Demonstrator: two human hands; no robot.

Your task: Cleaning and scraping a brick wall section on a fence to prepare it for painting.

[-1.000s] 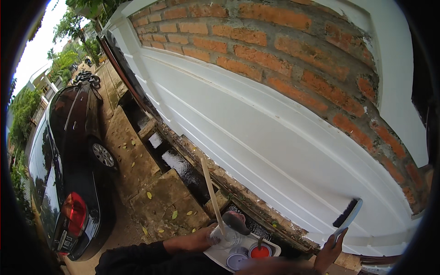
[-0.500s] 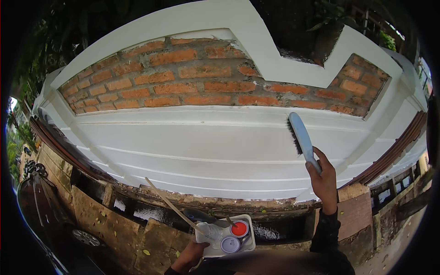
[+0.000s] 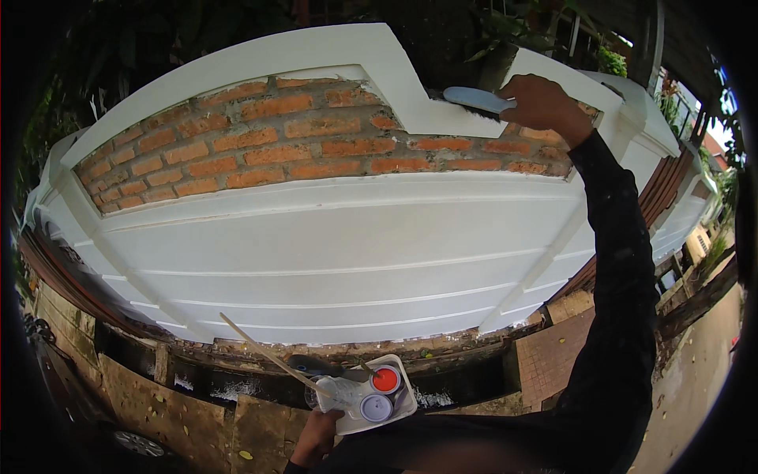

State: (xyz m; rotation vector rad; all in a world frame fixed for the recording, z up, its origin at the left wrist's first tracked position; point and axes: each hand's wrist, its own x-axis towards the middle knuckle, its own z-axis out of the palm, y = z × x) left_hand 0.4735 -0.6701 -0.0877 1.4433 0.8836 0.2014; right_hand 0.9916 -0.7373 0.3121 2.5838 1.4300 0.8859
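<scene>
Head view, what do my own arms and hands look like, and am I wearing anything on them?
Your right arm wears a long, plain black sleeve reaching the wrist. Your right hand and left hand are both bare, with no gloves. A dark cuff just shows below the left one, at the lower edge.

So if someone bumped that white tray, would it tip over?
The white tray would probably tip fairly easily, since the left grip holds it near one corner. The open can might slop, because its red filling shows with no lid. The long stick could swing, as most of it juts past the tray's edge.
</scene>
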